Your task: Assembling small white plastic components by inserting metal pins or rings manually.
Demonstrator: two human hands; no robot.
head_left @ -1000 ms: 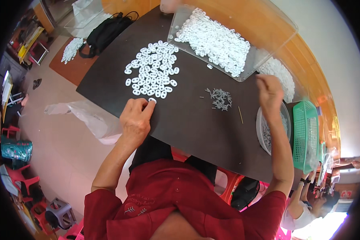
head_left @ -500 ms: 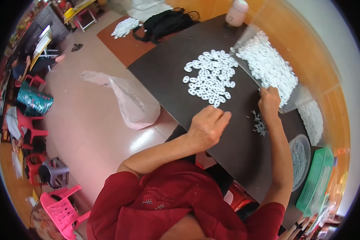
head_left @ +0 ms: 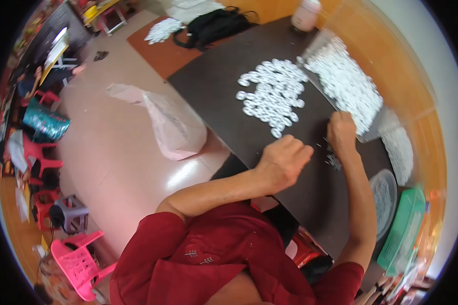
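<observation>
My left hand (head_left: 285, 161) is closed above the near edge of the dark table, its fingertips turned away from view; whatever it may hold is hidden. My right hand (head_left: 342, 133) is also closed, with fingers bent down over the table beside the clear tray, and its contents cannot be made out. Just beyond my left hand spreads a loose pile of white oval pieces (head_left: 274, 91) with small holes. Under my right wrist lies a little heap of thin grey metal pins (head_left: 334, 161), partly covered by the arm.
A clear tray heaped with white pieces (head_left: 348, 84) stands at the right, near a round tub of grey pins (head_left: 382, 201) and a green basket (head_left: 403, 231). A pink bottle (head_left: 305, 15) is at the far edge. Left on the floor sits a whitish bag (head_left: 175, 129); people work farther off.
My left hand has moved right, away from the pile's near end and closer to my right hand. My right hand has come slightly nearer, over the pins. The whole view has shifted a little.
</observation>
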